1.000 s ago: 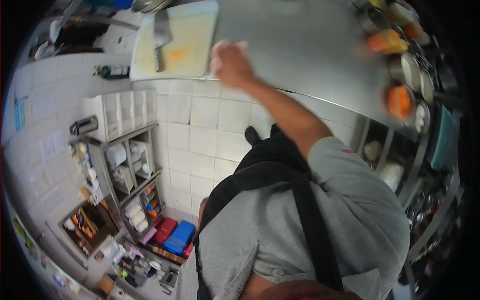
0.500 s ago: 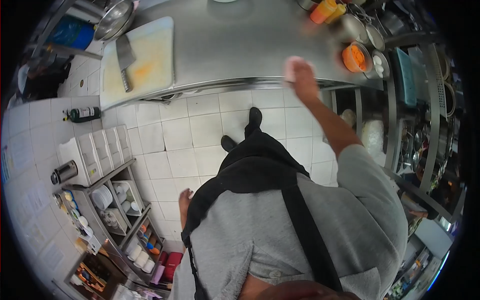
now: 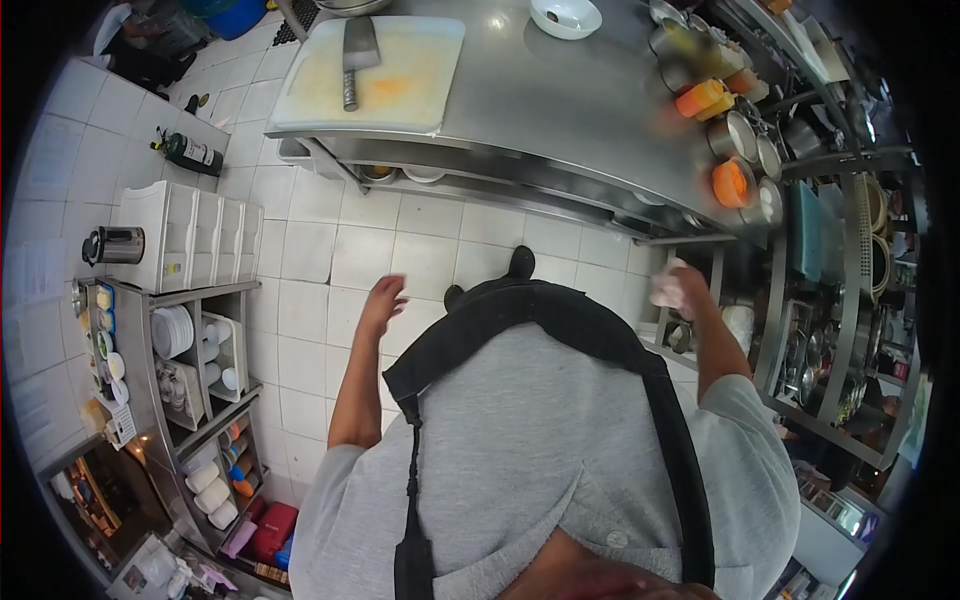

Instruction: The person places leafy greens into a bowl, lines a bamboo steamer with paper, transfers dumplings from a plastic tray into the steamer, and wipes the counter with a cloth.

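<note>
My right hand (image 3: 690, 290) is closed around a crumpled pale cloth (image 3: 667, 289), held out at my right side near the metal shelving. On the other side, my left hand (image 3: 382, 303) hangs over the tiled floor with its fingers apart and nothing in it. Ahead of me, a cleaver (image 3: 357, 62) lies on a white cutting board (image 3: 422, 75) with orange stains, on the steel table (image 3: 530, 95). Neither hand touches the table.
A white bowl (image 3: 566, 17) stands at the table's far edge. Orange bottles (image 3: 698, 97), pans and an orange-filled container (image 3: 733, 183) line the right end. White drawers (image 3: 190, 238), a steel flask (image 3: 114, 245) and a fire extinguisher (image 3: 190, 151) are at left.
My right hand with the cloth has moved from over the table back to my right side. My left hand has come forward into fuller view. The camera's view has shifted.
</note>
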Motion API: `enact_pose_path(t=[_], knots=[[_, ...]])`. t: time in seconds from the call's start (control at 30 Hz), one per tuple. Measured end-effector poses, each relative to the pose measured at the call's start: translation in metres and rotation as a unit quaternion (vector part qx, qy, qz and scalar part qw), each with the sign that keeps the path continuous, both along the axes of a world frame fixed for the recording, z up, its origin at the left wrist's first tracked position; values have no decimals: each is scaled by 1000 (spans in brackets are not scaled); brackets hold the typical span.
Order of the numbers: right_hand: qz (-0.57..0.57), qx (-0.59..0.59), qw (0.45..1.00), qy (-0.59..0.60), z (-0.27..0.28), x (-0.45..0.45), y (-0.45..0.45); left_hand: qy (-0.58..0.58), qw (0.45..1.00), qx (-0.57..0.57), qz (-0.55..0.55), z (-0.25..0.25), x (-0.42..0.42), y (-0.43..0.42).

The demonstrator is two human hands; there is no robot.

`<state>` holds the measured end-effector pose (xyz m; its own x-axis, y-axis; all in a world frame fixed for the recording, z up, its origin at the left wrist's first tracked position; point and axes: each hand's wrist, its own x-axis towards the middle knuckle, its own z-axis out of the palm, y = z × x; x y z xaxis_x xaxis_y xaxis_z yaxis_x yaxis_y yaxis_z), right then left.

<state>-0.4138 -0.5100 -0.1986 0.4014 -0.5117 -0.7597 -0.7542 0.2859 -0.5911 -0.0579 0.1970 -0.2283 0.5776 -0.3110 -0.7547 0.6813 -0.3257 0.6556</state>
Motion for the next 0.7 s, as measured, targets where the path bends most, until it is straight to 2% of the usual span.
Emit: enact_pose_path(t=[0.03, 0.07, 0.1, 0.13, 0.17, 0.2, 0.23, 0.27, 0.3, 0.33, 0.37, 0.4, 0.43, 0.47, 0.5, 0.57, 0.6, 0.63, 0.67, 0.7], knots=[[-43, 96, 994, -23, 29, 48, 35, -7, 999, -22, -22, 8, 9, -31], [31, -4, 1000, 5, 20, 93, 64, -17, 997, -66, -41, 8, 15, -59], [166, -63, 984, 0, 39, 143, 103, -18, 993, -98, -66, 13, 20, -87], [220, -106, 969, -17, 32, 184, 133, -5, 989, -116, -95, 21, 23, -115], [249, -53, 966, -54, 38, 226, 170, 17, 985, -135, -103, 32, 22, -139], [282, -15, 957, -62, 49, 267, 212, 47, 985, -151, -63, 51, 16, -161], [265, 106, 952, -115, 52, 296, 258, 111, 978, -174, 13, 62, 12, -179], [307, 49, 945, -102, 85, 320, 318, 137, 941, -293, 96, 46, 14, -194], [366, 23, 921, -134, 93, 338, 363, 161, 883, -405, 175, 30, 18, -203], [559, -85, 816, -122, 99, 358, 398, 159, 879, -410, 182, 31, 26, -196], [719, -186, 662, -103, 106, 370, 418, 144, 836, -495, 189, 33, 35, -174], [725, -183, 656, -100, 121, 362, 424, 127, 785, -574, 195, 36, 42, -149], [689, -279, 615, -261, 143, 347, 429, 123, 781, -572, 219, 55, 47, -121], [628, -361, 551, -415, 160, 338, 432, 118, 776, -570, 246, 81, 51, -96], [637, -352, 544, -417, 171, 339, 431, 26, 817, -497, 291, 99, 49, -80], [669, -228, 673, -220, 183, 352, 430, -31, 788, -552, 271, 114, 53, -41], [707, -243, 650, -138, 185, 363, 432, -37, 786, -550, 278, 137, 51, -33], [710, -243, 645, -142, 186, 369, 439, -113, 859, -457, 202, 166, 49, -30], [736, -274, 608, -121, 187, 374, 450, -185, 910, -352, 121, 186, 45, -33], [758, -304, 569, -99, 188, 379, 457, -189, 909, -350, 124, 195, 35, -46]])
